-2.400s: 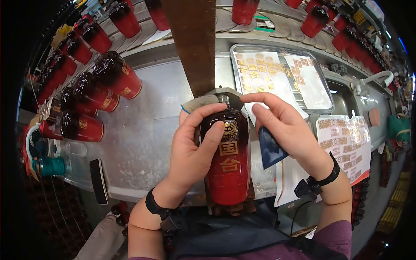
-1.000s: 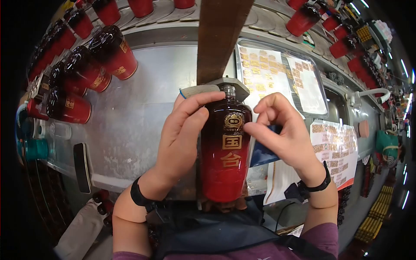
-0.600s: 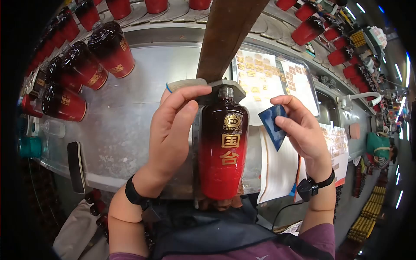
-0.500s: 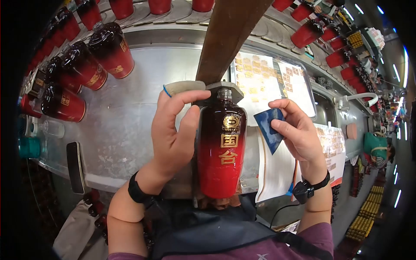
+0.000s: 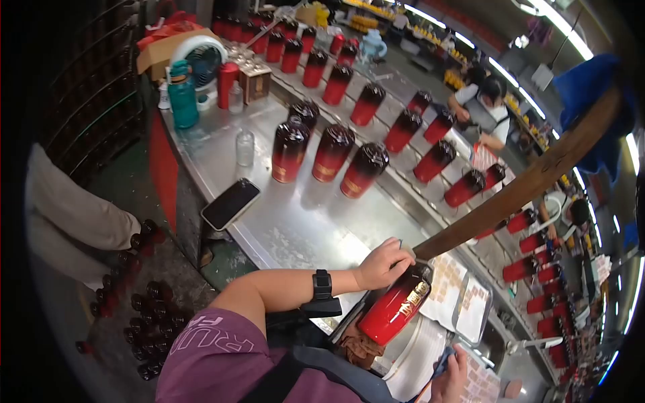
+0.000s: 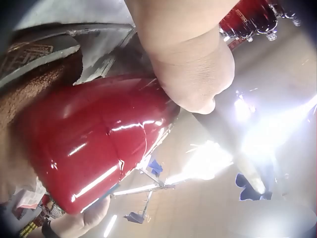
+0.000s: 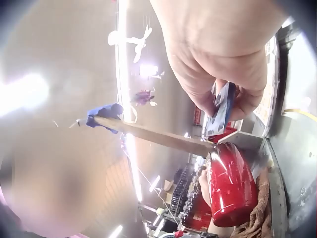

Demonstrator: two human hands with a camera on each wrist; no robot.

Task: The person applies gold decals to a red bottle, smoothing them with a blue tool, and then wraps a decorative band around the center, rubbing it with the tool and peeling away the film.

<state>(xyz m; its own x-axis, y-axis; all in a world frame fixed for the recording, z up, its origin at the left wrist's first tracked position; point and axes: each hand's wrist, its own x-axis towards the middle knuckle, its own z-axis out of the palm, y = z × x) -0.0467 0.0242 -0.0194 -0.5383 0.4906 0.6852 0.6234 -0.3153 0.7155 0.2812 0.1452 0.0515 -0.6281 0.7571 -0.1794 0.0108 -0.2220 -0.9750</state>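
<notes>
A glossy red and dark bottle (image 5: 396,305) with gold characters lies tilted on a brown cloth (image 5: 363,344). My left hand (image 5: 384,266) is at its neck, fingers bent round that end; the neck itself is mostly hidden. In the left wrist view, the left hand (image 6: 190,74) covers the top of the red bottle (image 6: 99,134). My right hand (image 5: 453,377), low beside the bottle, pinches a flat blue piece (image 5: 443,361). The right wrist view shows the blue piece (image 7: 221,111) between the fingers of the right hand (image 7: 218,59), apart from the bottle (image 7: 230,188).
A wooden beam (image 5: 517,191) rises from behind the bottle neck. Several finished-looking bottles (image 5: 332,153) stand on the metal table (image 5: 269,232), near a phone (image 5: 230,203) and a small clear bottle (image 5: 244,148). Sticker sheets (image 5: 447,285) lie in a tray beyond. More bottles line the conveyor.
The head view has swung left and up, showing more of the table and room. My left fingers have closed in at the neck. The blue piece stays in my right hand.
</notes>
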